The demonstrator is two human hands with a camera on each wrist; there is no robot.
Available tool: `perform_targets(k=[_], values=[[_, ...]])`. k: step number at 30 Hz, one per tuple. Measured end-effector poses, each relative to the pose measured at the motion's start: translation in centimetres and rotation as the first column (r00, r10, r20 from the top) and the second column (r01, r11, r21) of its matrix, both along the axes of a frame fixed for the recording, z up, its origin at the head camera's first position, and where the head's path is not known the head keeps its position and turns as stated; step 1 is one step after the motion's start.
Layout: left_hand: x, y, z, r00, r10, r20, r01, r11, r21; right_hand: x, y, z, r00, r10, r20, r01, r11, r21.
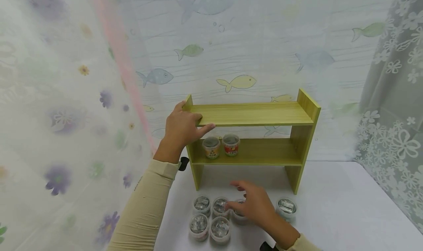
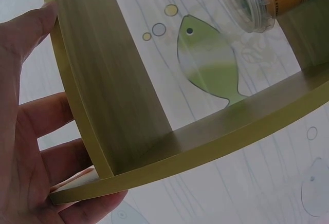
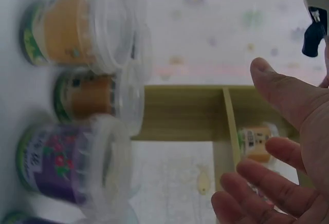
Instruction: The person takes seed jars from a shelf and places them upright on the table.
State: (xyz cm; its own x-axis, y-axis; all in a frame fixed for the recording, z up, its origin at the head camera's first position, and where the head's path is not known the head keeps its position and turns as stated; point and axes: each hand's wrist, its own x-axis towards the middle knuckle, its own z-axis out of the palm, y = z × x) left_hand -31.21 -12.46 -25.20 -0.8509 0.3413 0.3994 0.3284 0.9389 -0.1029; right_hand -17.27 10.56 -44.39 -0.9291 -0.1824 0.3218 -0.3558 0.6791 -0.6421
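Note:
My left hand [image 1: 181, 128] grips the upper left corner of a yellow-green wooden shelf [image 1: 254, 114], its thumb along the top board's front edge. The left wrist view shows its fingers around the side panel [image 2: 77, 201]. On the middle board, at the left, an orange-labelled plastic cup [image 1: 211, 148] stands beside a red-labelled cup [image 1: 231, 146]. My right hand [image 1: 256, 203] holds nothing; its thumb and fingers are apart above the lidded cups on the table. It partly covers one cup [image 1: 238, 218]. In the right wrist view, a purple-labelled cup [image 3: 56, 162] and an orange-labelled cup [image 3: 67, 26] appear.
Several cups with silvery contents stand in front of the shelf, among them a front left cup [image 1: 199, 226]. A separate cup [image 1: 286, 208] stands to the right of my right hand. A white cloth covers the table [image 1: 343, 210]. Patterned curtains [image 1: 264, 41] hang behind and beside it.

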Motion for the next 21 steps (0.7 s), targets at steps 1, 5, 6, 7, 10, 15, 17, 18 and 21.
perform_targets(k=[1, 5, 6, 7, 10, 15, 17, 18, 21], values=[[0.0, 0.0, 0.0, 1.000, 0.001, -0.003, -0.001, 1.000, -0.001, -0.2, 0.1, 0.3, 1.000, -0.004, 0.001, 0.004, 1.000, -0.017], [0.0, 0.0, -0.1, 1.000, 0.006, -0.014, -0.006, 1.000, -0.008, -1.2, 0.5, 1.5, 0.999, -0.028, 0.020, 0.029, 0.997, -0.067], [0.0, 0.0, -0.1, 1.000, 0.005, -0.016, -0.005, 1.000, -0.009, -1.5, 0.6, 1.7, 0.999, -0.030, 0.015, 0.031, 0.997, -0.077], [0.0, 0.0, -0.1, 1.000, 0.006, -0.017, -0.006, 1.000, -0.012, -1.8, 0.7, 1.9, 1.000, -0.029, 0.009, 0.030, 0.996, -0.087], [0.0, 0.0, -0.1, 1.000, 0.006, -0.010, -0.006, 1.000, -0.017, -2.7, 1.1, 2.2, 0.998, -0.027, -0.050, 0.021, 0.994, -0.107], [-0.1, 0.0, 0.0, 1.000, 0.007, -0.010, -0.007, 1.000, -0.017, -4.4, 1.4, 2.5, 0.985, -0.058, -0.165, 0.040, 0.993, -0.110], [-0.1, 0.0, -0.1, 1.000, 0.006, -0.015, -0.007, 1.000, -0.013, -5.0, 1.4, 2.7, 0.977, -0.069, -0.201, 0.046, 0.992, -0.115], [-0.1, 0.0, -0.1, 1.000, 0.005, -0.017, -0.005, 1.000, -0.011, -5.3, 1.4, 2.8, 0.975, -0.076, -0.210, 0.051, 0.991, -0.120], [-0.1, 0.0, -0.2, 1.000, -0.001, -0.018, 0.001, 1.000, -0.004, -6.2, 1.4, 3.1, 0.973, -0.102, -0.207, 0.075, 0.988, -0.136]])
